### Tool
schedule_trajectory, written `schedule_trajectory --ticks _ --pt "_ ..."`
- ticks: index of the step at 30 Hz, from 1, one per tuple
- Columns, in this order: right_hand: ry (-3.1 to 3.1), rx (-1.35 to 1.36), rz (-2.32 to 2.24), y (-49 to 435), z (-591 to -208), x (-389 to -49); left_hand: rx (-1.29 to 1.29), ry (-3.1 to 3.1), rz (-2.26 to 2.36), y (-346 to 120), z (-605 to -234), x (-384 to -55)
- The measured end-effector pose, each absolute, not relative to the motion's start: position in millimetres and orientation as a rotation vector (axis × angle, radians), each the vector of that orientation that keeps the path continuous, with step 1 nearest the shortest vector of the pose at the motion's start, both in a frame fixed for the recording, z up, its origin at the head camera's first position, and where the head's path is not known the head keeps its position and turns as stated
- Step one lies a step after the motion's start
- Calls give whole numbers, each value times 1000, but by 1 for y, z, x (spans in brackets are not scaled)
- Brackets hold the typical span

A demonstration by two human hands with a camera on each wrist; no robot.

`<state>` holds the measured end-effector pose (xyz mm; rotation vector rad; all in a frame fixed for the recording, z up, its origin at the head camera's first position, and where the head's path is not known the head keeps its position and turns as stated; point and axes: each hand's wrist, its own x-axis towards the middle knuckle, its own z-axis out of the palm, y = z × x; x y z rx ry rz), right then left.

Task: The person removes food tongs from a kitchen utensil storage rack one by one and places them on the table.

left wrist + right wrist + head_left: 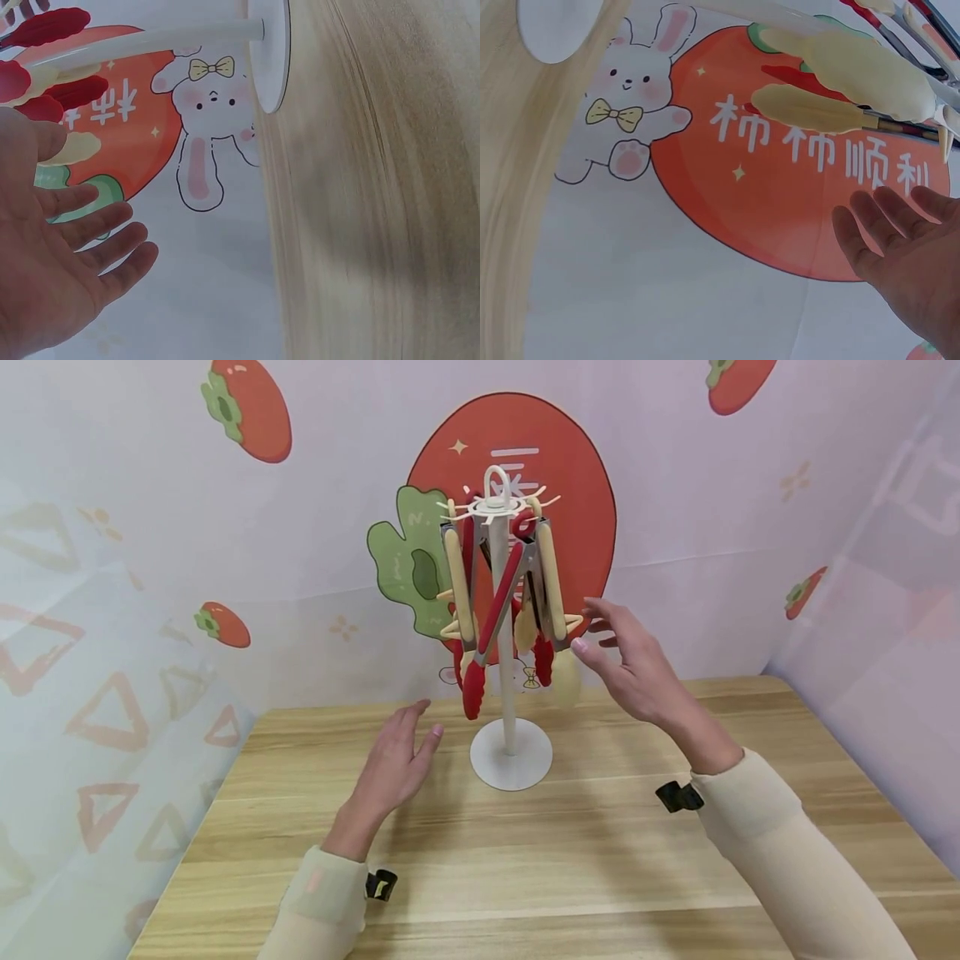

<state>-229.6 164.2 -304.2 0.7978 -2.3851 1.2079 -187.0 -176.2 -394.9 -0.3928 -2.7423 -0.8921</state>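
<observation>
A white hanging stand [504, 677] with a ring of hooks at its top rises from a round white base [512, 768]. Several kitchen tongs hang from it, among them red-handled tongs [498, 602] at the front and cream-handled tongs [553, 581] on the right. More cream tongs [459, 585] hang on the left side. My left hand [392, 762] is over the table to the left of the stand, fingers extended, holding nothing. Higher up, my right hand [636, 667] reaches beside the right-hand cream tongs, its fingers loosely bent and nothing in its grasp.
The stand is on a wood-grain table [600, 860], near its back edge. Behind it hangs a pale backdrop [315, 527] printed with persimmons and a rabbit [210, 105]. Similar pale sheets close in both sides.
</observation>
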Motion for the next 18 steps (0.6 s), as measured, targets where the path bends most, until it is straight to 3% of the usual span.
schedule_trajectory --ticks 18 --pt "-2374 835 1305 149 -283 -243 -368 -2697 -1201 -176 -393 -186"
